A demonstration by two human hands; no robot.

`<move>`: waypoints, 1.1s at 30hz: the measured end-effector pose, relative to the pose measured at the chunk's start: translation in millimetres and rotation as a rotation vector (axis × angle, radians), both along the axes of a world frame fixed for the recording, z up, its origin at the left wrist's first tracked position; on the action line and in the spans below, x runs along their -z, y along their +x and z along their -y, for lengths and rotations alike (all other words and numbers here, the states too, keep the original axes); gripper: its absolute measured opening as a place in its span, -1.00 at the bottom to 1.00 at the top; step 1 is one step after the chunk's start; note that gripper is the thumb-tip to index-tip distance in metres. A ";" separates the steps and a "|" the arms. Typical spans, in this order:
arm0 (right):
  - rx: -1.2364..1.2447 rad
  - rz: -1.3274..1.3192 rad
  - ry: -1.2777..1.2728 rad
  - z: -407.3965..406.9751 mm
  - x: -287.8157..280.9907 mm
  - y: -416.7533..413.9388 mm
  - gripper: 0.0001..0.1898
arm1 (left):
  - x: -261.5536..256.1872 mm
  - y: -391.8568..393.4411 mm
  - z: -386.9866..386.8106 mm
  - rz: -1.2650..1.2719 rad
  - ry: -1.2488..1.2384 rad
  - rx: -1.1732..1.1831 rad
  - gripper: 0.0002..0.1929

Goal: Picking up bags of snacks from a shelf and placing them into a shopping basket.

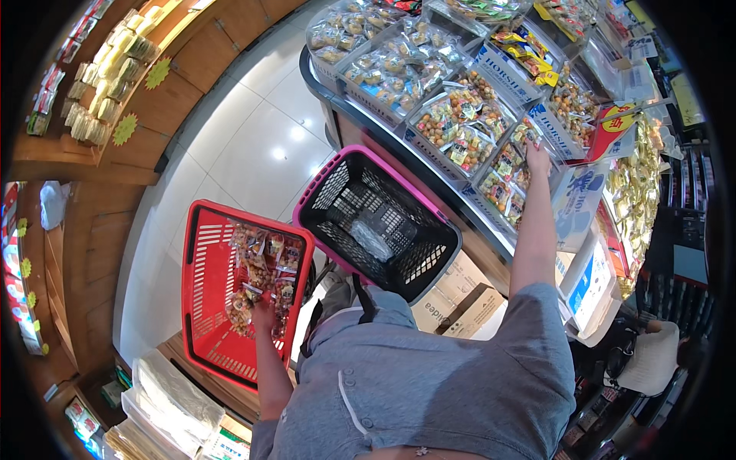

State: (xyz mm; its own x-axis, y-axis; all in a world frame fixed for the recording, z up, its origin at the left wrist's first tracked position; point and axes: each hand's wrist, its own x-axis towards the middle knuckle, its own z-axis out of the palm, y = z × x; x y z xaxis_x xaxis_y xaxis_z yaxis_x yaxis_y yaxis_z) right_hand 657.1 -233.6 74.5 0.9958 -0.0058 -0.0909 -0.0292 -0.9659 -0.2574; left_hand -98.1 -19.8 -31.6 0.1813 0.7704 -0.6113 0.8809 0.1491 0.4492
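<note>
My left hand is down inside a red plastic shopping basket, on a clear packet of small round snacks. Several more such packets lie heaped on that side of the basket. My right arm stretches out to the display counter, where my right hand has its fingers on a snack packet in a clear bin. Similar packets lie in the bin below that hand. Between the two arms sits a black basket with a pink rim, a crumpled clear plastic bag at its bottom.
Clear bins of wrapped snacks cover the counter, whose dark edge curves beside the black basket. Cardboard boxes are below it. Wooden shelving runs along the left. Clear plastic containers stand at lower left; a white tub is at right.
</note>
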 end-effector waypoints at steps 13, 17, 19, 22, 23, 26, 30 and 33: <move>-0.296 0.110 0.790 -12.0 -15.6 -136.4 -0.72 | -7.5 -3.0 8.1 -0.425 0.136 -0.288 -0.14; -0.443 0.136 0.819 -15.4 -22.6 -190.3 -0.78 | -13.9 -5.2 9.5 -0.544 0.079 -0.500 0.07; -0.459 0.077 0.797 -15.8 -23.8 -213.2 -0.78 | -14.9 -12.3 8.4 -0.542 0.057 -0.590 0.09; -0.473 0.060 0.778 -11.2 -20.0 -230.1 -0.80 | -20.4 -12.1 0.4 -0.728 0.222 -0.561 -0.17; -0.477 0.039 0.754 -8.1 -18.5 -233.8 -0.81 | -20.3 -13.0 -2.9 -0.727 0.218 -0.557 -0.17; -0.500 0.014 0.727 -10.8 -24.7 -245.3 -0.84 | -7.0 -36.2 -12.6 -0.831 0.181 -0.523 -0.23; -0.543 0.046 0.728 -7.5 -24.3 -250.6 -0.87 | -2.1 -44.5 -23.8 -0.682 0.120 -0.541 -0.28; -0.559 0.023 0.698 -6.0 -29.9 -253.8 -0.88 | -7.2 -41.0 -23.1 -0.657 0.135 -0.545 -0.41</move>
State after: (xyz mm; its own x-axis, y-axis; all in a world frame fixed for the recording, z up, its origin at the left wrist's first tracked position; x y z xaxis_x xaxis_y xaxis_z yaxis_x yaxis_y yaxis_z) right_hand 403.4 -227.6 104.3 0.8380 0.5305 0.1276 0.4113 -0.4606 -0.7866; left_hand -139.1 3.3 -24.4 -0.5927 0.7207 -0.3597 0.7894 0.6083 -0.0820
